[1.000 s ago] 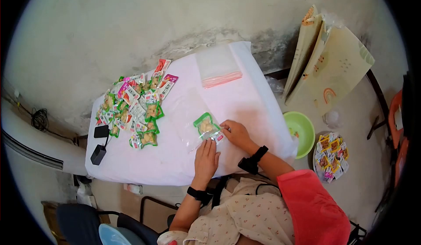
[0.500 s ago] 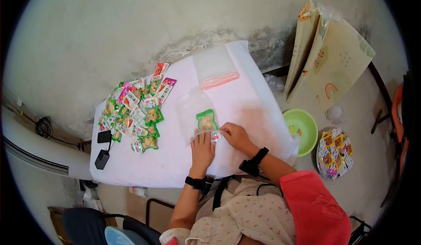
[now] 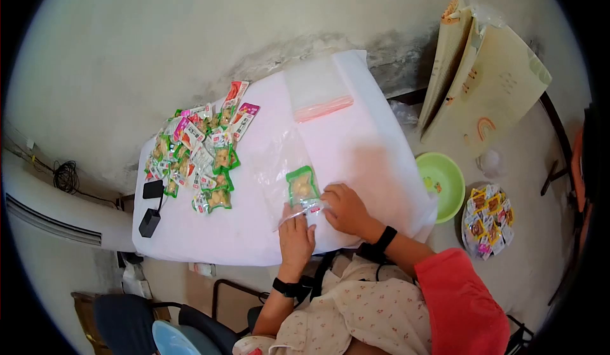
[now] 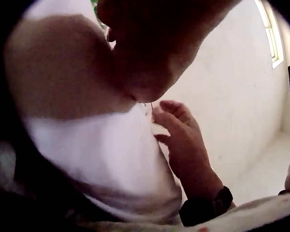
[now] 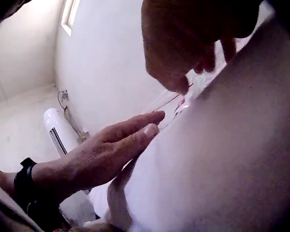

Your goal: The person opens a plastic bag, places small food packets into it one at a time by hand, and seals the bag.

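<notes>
A clear plastic bag [image 3: 279,158] lies flat on the white-covered table, its mouth toward the person. Inside it sits a green-edged snack packet [image 3: 302,185] with pale chunks showing through. My left hand [image 3: 297,240] rests its straight fingers on the bag's near edge, left of the packet. At the right end of that edge, my right hand [image 3: 346,209] pinches the plastic between thumb and fingers. The right wrist view shows the left hand [image 5: 106,150] flat and the right hand [image 5: 193,38] bent over the bag's reddish strip.
A heap of snack packets [image 3: 190,151] covers the table's left side, beside a black box [image 3: 150,223] with a cable. A stack of clear bags [image 3: 318,91] lies at the back. On the floor to the right stand a green basin [image 3: 438,158] and a tray of packets.
My left hand has slid slightly down along the bag's near edge, and the packet now lies farther inside the bag. The right hand stays at the bag's right corner.
</notes>
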Demonstrator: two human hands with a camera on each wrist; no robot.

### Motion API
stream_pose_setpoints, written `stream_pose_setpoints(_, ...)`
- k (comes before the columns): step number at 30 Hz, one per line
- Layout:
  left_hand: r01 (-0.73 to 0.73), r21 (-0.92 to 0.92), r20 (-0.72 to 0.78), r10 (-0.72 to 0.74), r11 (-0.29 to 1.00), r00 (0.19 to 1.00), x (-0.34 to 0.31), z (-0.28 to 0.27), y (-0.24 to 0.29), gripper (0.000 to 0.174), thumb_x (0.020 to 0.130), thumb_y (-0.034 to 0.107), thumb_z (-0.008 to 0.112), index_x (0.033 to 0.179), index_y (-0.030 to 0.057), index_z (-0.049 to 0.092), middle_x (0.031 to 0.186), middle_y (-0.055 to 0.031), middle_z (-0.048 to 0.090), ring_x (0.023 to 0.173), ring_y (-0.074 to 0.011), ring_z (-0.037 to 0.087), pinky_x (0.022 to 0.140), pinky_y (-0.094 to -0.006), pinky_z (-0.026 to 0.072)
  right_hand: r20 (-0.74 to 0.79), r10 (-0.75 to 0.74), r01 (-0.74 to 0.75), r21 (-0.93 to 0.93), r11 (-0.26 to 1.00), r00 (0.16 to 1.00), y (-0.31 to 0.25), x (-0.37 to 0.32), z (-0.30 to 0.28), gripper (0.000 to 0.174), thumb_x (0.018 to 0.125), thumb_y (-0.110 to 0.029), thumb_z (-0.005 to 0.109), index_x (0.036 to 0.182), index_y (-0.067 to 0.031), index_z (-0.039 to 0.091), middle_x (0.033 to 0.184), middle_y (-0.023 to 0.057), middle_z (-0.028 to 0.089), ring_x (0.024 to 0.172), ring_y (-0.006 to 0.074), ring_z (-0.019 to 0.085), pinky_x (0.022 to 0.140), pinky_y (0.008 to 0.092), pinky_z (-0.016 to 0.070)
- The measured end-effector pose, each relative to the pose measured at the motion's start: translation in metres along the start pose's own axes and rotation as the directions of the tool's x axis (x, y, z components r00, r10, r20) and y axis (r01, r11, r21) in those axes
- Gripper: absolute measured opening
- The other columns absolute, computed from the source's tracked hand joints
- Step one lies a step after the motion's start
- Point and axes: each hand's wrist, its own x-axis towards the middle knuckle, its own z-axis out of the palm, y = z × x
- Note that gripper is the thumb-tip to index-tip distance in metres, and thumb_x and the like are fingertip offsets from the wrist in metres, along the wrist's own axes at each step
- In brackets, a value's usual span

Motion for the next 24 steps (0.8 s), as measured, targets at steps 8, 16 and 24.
stream_pose_setpoints(8,-0.071,-0.068,-0.085,0.066,0.995,0.994,-0.014,0.015,-0.009,0.059,0.078,0.014,0.064,0.128,-0.0070,0.040,0.128,-0.0311,0.042,0.123,-0.0461,0.037,0.101,-0.0504,0.0314,0.035,-0.253,0.255,-0.156,0.954,0.967,-0.007,0.018,0.010,0.044,0.068,-0.018,0.069,0.107,-0.0050,0.056,0.108,0.0132,0.053,0.106,0.0323,0.048,0.089,0.0448,0.0368)
stream_pose_setpoints(16,-0.083,-0.024,-0.032,0.082,0.996,0.996,-0.013,0.014,-0.010,0.058,0.079,0.015,0.063,0.128,-0.0068,0.041,0.130,-0.0303,0.041,0.124,-0.0469,0.036,0.101,-0.0498,0.0321,-0.094,-0.026,0.005,-0.213,0.977,0.995,0.001,0.032,0.020,0.041,0.072,-0.024,0.067,0.107,-0.0055,0.057,0.100,0.0130,0.055,0.098,0.0310,0.052,0.082,0.0411,0.0401)
stream_pose_setpoints(24,-0.111,-0.048,-0.028,0.109,0.993,0.994,0.017,-0.005,0.008,0.052,0.080,0.010,0.061,0.126,-0.0072,0.044,0.133,-0.0307,0.039,0.124,-0.0470,0.036,0.103,-0.0509,0.0309,-0.044,-0.029,0.020,-0.191,0.981,0.999,0.006,0.024,0.024,0.030,0.077,-0.019,0.061,0.105,-0.0079,0.058,0.089,0.0094,0.057,0.085,0.0274,0.055,0.071,0.0394,0.0419)
